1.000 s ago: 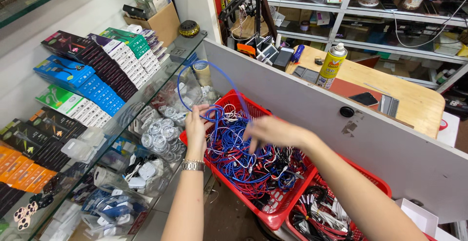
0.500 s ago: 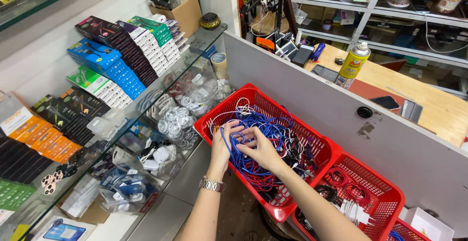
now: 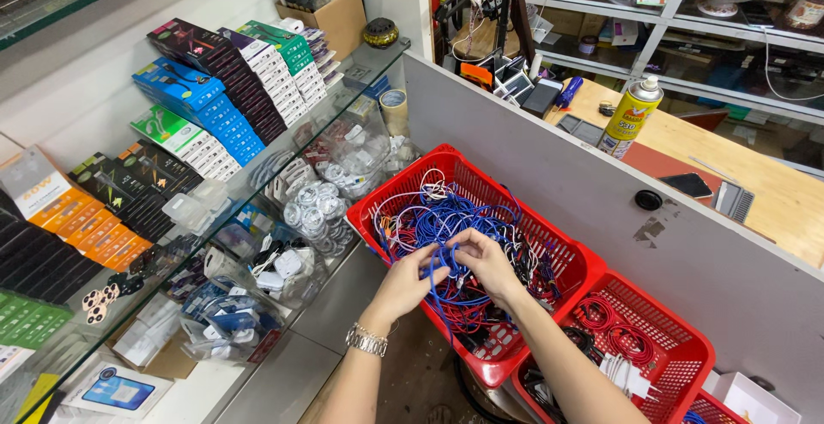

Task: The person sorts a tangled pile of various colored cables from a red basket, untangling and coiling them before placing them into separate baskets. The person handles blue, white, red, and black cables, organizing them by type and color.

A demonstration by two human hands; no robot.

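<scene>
A red plastic basket [image 3: 577,263] holds a tangle of blue, white and red cables. Both my hands are over its near side. My left hand [image 3: 405,281], with a metal watch on the wrist, pinches a blue cable [image 3: 439,297] that hangs down in a loop. My right hand [image 3: 487,258] grips the same blue cable just beside the left one, fingers closed on it. The two hands almost touch.
A second red basket [image 3: 687,338] with red cables and white chargers sits to the right. A glass shelf [image 3: 257,175] on the left carries stacked boxed goods, with bagged coiled cables below. A grey partition [image 3: 652,252] stands behind, and a spray can [image 3: 631,118] beyond it.
The view has dropped nearer the basket. My hands came down from holding a raised blue cable loop to working the cable close together over the basket.
</scene>
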